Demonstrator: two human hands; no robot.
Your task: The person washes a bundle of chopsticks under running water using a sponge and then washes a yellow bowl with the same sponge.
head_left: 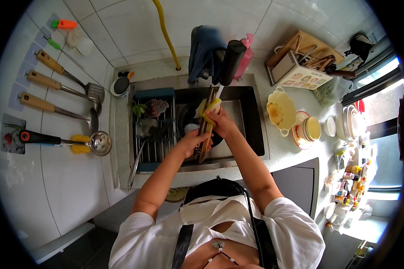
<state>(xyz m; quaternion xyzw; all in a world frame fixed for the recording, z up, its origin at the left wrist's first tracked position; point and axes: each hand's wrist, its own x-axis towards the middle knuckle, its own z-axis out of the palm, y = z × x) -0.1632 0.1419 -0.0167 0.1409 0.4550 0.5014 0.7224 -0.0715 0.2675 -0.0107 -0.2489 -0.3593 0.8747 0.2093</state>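
Over the sink (251, 121), my left hand (195, 141) is wrapped around a bundle of wooden chopsticks (203, 154), which stands tilted with its ends showing above and below my fingers. My right hand (223, 123) presses a yellow and white sponge (214, 106) against the upper part of the bundle. The black faucet (233, 62) is just above my right hand, and a thin pale streak, seemingly water, runs from its tip. Beneath my hands, a dark round pan or bowl (182, 117) sits in the basin, partly hidden by my hands and the chopsticks.
A drying rack (155, 93) with a long-handled utensil spans the sink's left side. A blue cloth (205, 50) and pink bottle (244, 60) stand behind. Yellow bowls (280, 110) and a utensil holder (296, 71) occupy the right counter. Ladles and spatulas (42, 102) hang on the left wall.
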